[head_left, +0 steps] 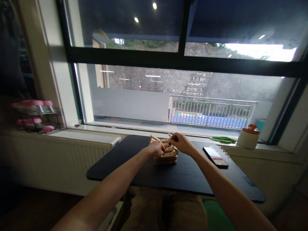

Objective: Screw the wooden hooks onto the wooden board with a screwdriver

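Note:
A small wooden assembly [166, 159] of stacked pale pieces with holes stands on the dark table [190, 175] in front of me. My left hand [156, 148] is closed at its left side, fingertips pinched low near the wood; what they pinch is hidden. From the right, my right hand [181, 143] grips the black handle of a small screwdriver [176, 138]. Its thin shaft slants down and left toward my left fingertips. Whether the tip touches a screw is too small to tell.
A phone [216, 157] lies on the table's right side. On the windowsill are a green cloth [222, 140] and a white jar with an orange lid [249, 136]. A radiator [72, 160] and a wire rack [39, 115] with pink-lidded containers are at left.

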### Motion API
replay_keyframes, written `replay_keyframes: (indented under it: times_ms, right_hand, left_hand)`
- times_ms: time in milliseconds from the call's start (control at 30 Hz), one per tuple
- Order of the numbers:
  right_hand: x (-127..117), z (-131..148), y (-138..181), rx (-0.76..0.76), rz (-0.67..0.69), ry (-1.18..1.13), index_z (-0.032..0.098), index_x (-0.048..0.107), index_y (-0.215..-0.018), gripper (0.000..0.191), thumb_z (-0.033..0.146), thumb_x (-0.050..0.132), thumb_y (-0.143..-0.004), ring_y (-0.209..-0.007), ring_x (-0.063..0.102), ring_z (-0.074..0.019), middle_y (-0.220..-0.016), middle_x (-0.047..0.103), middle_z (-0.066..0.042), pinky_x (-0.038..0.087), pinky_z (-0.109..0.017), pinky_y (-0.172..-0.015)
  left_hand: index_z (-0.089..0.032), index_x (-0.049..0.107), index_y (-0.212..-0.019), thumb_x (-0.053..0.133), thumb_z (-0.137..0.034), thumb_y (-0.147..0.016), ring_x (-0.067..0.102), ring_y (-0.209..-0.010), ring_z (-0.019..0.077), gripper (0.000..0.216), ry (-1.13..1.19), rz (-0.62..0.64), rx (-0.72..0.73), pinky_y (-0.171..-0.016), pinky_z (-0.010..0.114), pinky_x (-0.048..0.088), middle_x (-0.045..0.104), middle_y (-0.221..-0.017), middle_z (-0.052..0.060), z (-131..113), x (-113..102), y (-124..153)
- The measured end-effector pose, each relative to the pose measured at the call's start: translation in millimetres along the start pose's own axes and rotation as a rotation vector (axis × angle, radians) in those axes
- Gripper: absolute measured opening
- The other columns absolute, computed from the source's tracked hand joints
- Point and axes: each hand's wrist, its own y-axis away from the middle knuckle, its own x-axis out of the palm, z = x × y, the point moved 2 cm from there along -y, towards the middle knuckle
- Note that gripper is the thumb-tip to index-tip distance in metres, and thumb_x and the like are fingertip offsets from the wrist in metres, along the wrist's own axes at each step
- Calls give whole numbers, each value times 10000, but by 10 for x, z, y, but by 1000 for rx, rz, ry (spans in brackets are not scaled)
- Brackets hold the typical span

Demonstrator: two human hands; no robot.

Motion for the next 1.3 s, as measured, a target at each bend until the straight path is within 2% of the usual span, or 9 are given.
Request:
replay_keyframes:
  times_ms: [300,567,900,1100,1300]
  right_hand:
    - [20,18,86,-21,-2,-39,182,590,-808,158,315,524,-752,-555,462,-88,-613,550,36,305,-197,-512]
    - [-9,52,120,-28,3,-27,181,588,-835,166,310,509,-768,-568,460,-86,-641,555,31,304,-197,-523]
    - [-20,62,75,-12,66,58,182,599,-838,189,332,506,-770,-555,449,-90,-633,563,26,276,-200,-505]
    - [-46,80,-24,5,145,122,187,611,-846,208,342,496,-769,-562,466,-98,-659,596,10,275,-202,-500]
    - [28,202,-231,8,205,196,182,607,-852,205,323,478,-778,-615,514,-119,-721,635,-19,290,-212,-521]
  left_hand:
    - [-260,698,-725,595,-209,-623,576,-833,181,154,-40,-12,25,-910,352,287,681,-725,-34,-22,-2,-3]
    - [-238,693,-674,591,-243,-631,572,-817,176,111,-48,-15,30,-917,353,278,673,-684,-27,-33,20,-7]
    - [-242,688,-631,588,-300,-634,572,-757,157,115,-44,-30,56,-824,297,321,659,-636,-37,-28,12,13]
    - [-249,681,-622,586,-314,-628,571,-751,161,115,-42,-43,80,-791,291,319,646,-621,-48,-29,7,29]
    - [-235,685,-641,572,-300,-639,572,-789,169,130,-31,-62,106,-748,280,325,652,-650,-32,2,13,37]
